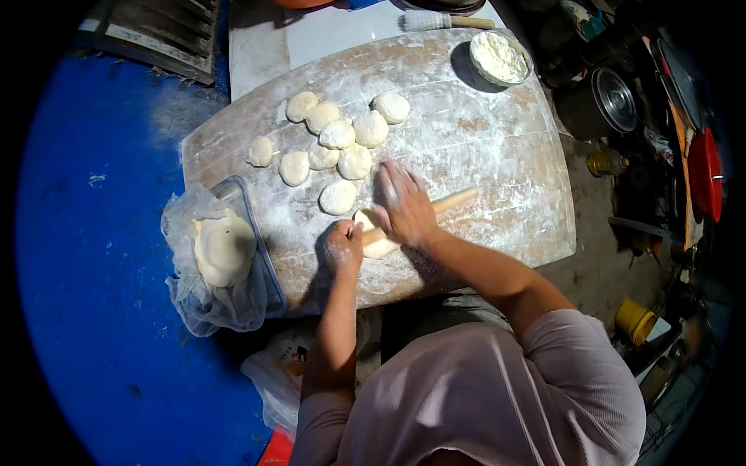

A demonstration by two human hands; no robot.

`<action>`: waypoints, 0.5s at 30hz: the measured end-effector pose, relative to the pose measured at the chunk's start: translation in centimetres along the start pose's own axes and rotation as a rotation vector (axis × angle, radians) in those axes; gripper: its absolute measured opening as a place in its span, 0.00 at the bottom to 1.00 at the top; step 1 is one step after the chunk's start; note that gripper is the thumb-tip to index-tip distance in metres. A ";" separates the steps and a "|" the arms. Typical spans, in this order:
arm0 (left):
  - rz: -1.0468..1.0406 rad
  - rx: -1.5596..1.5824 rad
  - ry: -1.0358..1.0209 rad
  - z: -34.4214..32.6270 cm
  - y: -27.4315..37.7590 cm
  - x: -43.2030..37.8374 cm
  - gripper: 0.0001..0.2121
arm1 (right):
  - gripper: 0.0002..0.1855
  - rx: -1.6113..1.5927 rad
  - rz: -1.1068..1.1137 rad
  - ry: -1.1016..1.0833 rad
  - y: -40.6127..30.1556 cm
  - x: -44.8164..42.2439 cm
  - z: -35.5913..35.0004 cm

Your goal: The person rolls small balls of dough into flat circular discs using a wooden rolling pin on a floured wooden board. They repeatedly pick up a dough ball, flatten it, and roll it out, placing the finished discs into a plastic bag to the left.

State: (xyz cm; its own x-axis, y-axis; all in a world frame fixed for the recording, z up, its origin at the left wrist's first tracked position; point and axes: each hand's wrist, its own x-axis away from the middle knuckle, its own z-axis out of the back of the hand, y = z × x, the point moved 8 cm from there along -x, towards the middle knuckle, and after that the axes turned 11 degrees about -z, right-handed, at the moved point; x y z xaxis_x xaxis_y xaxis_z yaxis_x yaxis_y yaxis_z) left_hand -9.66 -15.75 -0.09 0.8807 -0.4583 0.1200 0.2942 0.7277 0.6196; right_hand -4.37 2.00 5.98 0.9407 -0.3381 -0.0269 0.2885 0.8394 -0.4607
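A light wooden rolling pin (456, 201) lies slantwise over a flattened piece of dough (382, 249) near the front edge of a floured wooden board (495, 157). My left hand (342, 243) grips the pin's left end beside the dough. Over the pin's middle lies my right hand (403, 201), its fingers extended and slightly blurred, the palm on the pin. Just beyond my hands, several floured dough rounds (338, 197) are spread, some touching. A large lump of dough (224, 247) rests in a clear plastic bag at the board's left.
A bowl of flour (500, 58) stands at the board's far right corner, with a brush (428, 21) behind it. Under the bagged dough is a tray (273, 285). Right of the board are a lidded pot (612, 102), an oil bottle (606, 162) and a yellow bucket (634, 321).
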 end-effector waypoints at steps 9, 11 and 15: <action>0.311 0.778 0.453 -6.8 1.1 4.3 0.15 | 0.26 -0.013 0.161 -0.151 10.7 13.0 2.8; 0.070 0.954 0.185 -10.2 5.5 4.8 0.21 | 0.34 0.134 -0.050 -0.161 10.9 14.1 4.3; -0.222 0.137 -0.260 -9.8 13.9 -1.3 0.18 | 0.37 0.141 -0.169 0.037 10.8 3.0 4.5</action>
State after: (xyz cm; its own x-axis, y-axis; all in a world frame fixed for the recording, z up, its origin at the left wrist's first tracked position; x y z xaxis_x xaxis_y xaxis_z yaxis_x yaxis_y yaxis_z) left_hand -3.04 -0.05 0.79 0.6719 -0.7245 0.1538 0.3993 0.5292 0.7486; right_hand 2.34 12.00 4.92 0.8705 -0.4921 0.0066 0.4660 0.8199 -0.3327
